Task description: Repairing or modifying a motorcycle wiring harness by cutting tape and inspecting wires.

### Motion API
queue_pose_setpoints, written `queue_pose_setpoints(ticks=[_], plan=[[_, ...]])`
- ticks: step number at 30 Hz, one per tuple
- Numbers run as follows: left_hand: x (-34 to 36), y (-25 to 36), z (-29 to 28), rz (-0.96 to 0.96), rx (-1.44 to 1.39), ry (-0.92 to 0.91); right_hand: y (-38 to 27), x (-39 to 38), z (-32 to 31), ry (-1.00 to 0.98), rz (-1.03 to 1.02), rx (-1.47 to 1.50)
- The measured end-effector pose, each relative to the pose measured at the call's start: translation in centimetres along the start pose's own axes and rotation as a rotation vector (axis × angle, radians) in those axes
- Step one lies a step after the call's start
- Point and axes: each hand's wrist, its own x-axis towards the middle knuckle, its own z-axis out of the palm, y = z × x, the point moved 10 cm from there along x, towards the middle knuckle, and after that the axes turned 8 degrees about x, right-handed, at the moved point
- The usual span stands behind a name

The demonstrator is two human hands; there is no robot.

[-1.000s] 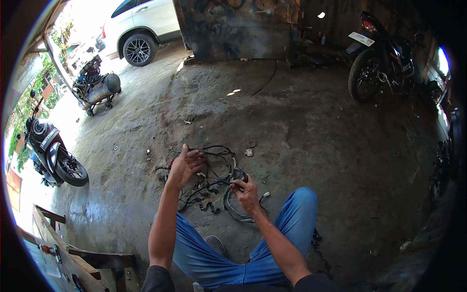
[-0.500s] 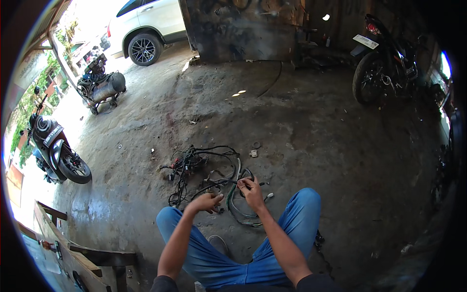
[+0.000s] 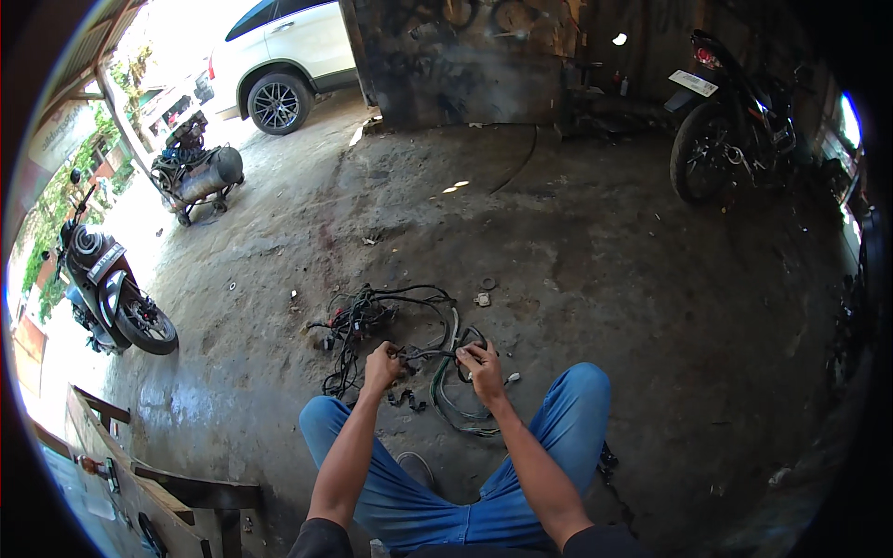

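Observation:
A tangled wiring harness (image 3: 361, 314) of black cables lies on the concrete floor in front of my knees. Its loops and a bundle of thinner green and white wires (image 3: 439, 386) run toward my right shin. My right hand (image 3: 479, 361) is closed around a black cable of the harness, with a loop curving above the knuckles. To its left, my left hand (image 3: 382, 365) is closed at the other end of the same stretch of cable, fingers pinching it. A small white connector (image 3: 513, 378) sits just right of my right hand.
A ring (image 3: 488, 284) and a small pale part (image 3: 482, 299) lie beyond the harness. A wooden bench (image 3: 167, 493) stands at near left. Farther off are a scooter (image 3: 112, 288), an air compressor (image 3: 200, 177), a white car (image 3: 298, 51) and a motorcycle (image 3: 735, 130).
My left hand has moved forward and a little left from above my knee and taken hold of the cable. My right hand keeps its grip nearly in place.

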Motion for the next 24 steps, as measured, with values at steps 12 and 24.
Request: queue_pose_setpoints(ticks=[12,24], plan=[[-0.7,5.7,-4.1,0.202,0.657,-1.098,-0.2,0.5,-2.8,0.145,-0.142,-0.494],[1.8,18.1,-13.6,0.451,-0.117,0.023,5.0,1.0,-1.1,0.072,0.064,-0.324]])
